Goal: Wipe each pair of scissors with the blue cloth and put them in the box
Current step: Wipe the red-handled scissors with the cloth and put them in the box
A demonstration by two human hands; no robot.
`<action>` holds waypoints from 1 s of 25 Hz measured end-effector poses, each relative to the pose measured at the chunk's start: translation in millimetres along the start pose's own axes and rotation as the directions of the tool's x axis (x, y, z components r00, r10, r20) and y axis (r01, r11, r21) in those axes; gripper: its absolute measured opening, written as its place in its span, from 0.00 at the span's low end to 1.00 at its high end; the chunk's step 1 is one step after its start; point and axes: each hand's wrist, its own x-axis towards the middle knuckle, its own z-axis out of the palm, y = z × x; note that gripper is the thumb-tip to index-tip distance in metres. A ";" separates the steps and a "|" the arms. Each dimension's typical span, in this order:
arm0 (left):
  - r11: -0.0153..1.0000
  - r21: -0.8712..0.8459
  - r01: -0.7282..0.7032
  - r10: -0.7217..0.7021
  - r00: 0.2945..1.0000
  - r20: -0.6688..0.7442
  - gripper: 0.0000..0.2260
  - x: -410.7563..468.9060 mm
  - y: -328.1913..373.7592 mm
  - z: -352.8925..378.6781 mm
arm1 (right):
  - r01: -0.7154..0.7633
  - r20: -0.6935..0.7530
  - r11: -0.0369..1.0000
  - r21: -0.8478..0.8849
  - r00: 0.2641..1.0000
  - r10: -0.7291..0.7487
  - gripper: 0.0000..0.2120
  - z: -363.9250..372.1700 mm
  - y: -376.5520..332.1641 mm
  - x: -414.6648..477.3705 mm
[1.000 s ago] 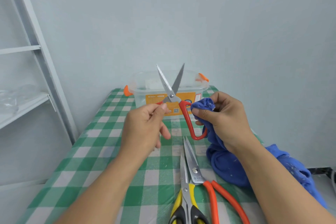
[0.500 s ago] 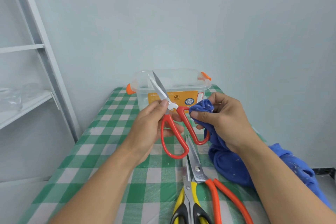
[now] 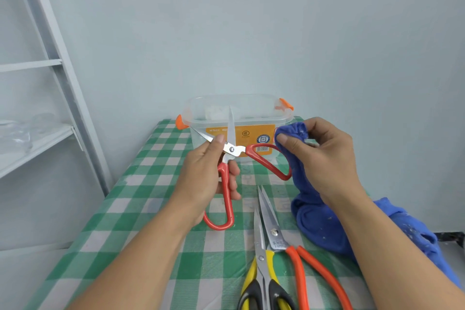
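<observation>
Noted red scissors [image 3: 232, 150] reopened wide, held above desk [image 3: 151, 184] before box [image 3: 261, 113], with left hand [image 3: 203, 176] fingers clamped round one handle, right hand [image 3: 327, 161] fingers pinching blue cloth [image 3: 314, 219] onto other loop; wiping judged unfinished.

One wide-angle camera rides on the person's head and faces forward and down across the checked table [image 3: 151, 209]. The left hand [image 3: 206, 173] and right hand [image 3: 324, 158] reach in from the bottom edge, close to the lens, to mid-frame. The wall [image 3: 251, 33] fills the upper half; a shelf unit [image 3: 63, 70] slants along the left edge.
</observation>
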 end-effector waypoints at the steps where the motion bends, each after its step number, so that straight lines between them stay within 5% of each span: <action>1: 1.000 -0.007 -0.015 0.015 0.999 -0.033 0.18 1.1 -0.5 0.4 | 0.025 -0.005 1.000 0.017 1.000 -0.025 0.06 -1.2 -1.0 0.4; 6: 0.998 0.010 -0.057 0.057 0.989 -0.138 0.17 -2.7 -2.0 12.2 | 0.170 0.275 0.982 -0.082 0.951 -0.141 0.06 23.6 1.8 -13.9; 13: 0.999 -0.004 -0.044 0.043 0.987 -0.153 0.18 -7.6 -3.7 26.1 | 0.524 0.268 0.745 -0.413 0.852 -0.450 0.08 42.1 18.0 -16.8; 19: 0.999 -0.009 -0.051 0.048 0.984 -0.171 0.17 -5.0 -4.7 23.6 | 0.652 0.391 0.681 -0.333 0.753 -0.530 0.11 48.2 16.8 -23.8; 25: 0.997 -0.074 -0.001 -0.010 0.988 -0.156 0.19 -7.4 2.6 20.9 | 0.688 0.358 0.595 -0.416 0.725 -0.589 0.08 44.9 21.9 -19.2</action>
